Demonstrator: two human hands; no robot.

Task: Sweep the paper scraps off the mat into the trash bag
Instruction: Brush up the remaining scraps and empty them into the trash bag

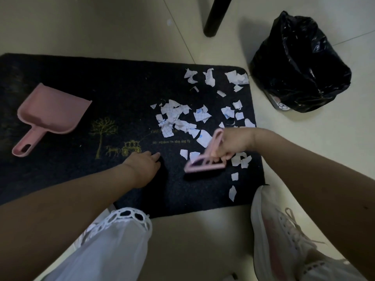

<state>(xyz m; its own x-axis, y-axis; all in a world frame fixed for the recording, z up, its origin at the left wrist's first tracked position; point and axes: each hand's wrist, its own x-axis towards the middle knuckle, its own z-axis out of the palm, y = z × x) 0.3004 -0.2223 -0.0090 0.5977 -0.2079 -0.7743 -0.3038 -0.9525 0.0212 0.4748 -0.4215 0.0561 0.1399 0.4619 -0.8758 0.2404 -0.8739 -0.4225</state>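
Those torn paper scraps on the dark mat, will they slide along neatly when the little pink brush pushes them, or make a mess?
The paper scraps look thin and curled, so probably very light and apt to flutter or flip rather than slide. The mat looks fuzzy, so some may snag. Overlapping pieces near the brush may move as a clump.

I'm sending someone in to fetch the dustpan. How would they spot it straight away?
Start at the black mat on the tiled floor. On its left end, away from the paper scraps, the pink dustpan lies alone with nothing touching it. The only other pink tool, the brush, is gripped by the right hand.
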